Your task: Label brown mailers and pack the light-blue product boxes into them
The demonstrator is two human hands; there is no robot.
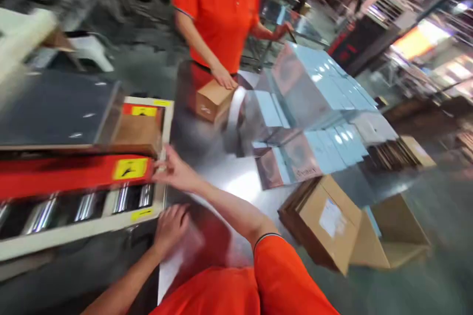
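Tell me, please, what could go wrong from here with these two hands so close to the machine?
The right hand rests at the machine's frame, beside a yellow warning label, so its fingers might get caught near the steel rollers. The white sheet under the left hand could slip toward those rollers. The tall pale blue stack might slide on the shiny steel table.

The person's right hand [173,170] reaches forward, open, fingertips against the cream frame of a roller conveyor [74,238]; the left hand [170,229] sits lower, just beside that frame, fingers curled downward, both forearms bare.
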